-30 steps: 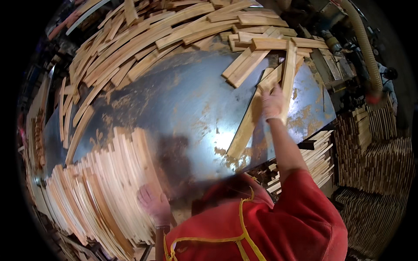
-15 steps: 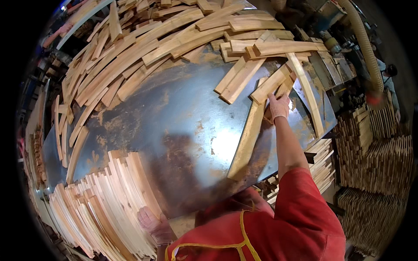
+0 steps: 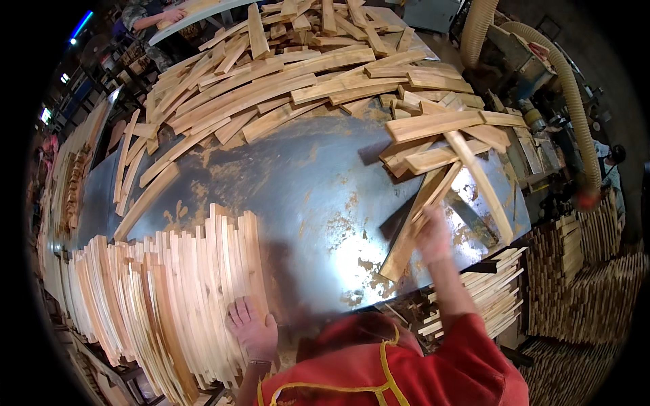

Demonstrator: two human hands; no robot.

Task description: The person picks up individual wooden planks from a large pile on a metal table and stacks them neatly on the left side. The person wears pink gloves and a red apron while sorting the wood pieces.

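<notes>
My right hand (image 3: pixel 434 237), a little smeared by motion, is closed on the near end of a narrow wooden board (image 3: pixel 444 186) at the right of the metal table. Just beside and below it lies another wooden board (image 3: pixel 401 254), slanting toward the table's near edge. Crossed boards (image 3: pixel 433 126) are heaped beyond that hand. At the near left, my gloved left hand (image 3: pixel 252 330) lies with fingers stretched out against the end of a row of pale wooden strips (image 3: pixel 217 284) standing side by side. It holds nothing.
Loose boards (image 3: pixel 271 95) pile across the far side of the metal table (image 3: pixel 298 183). A long board (image 3: pixel 484 186) slants along its right side. Stacked strips (image 3: pixel 575 277) and a ribbed hose (image 3: pixel 575 101) stand at right. Another person's hand (image 3: pixel 172 15) shows at far left.
My right hand has drawn nearer to me with the board, and the heap of boards has shifted. My left hand stays by the strips, its fingers now lying on them. The view has turned.
</notes>
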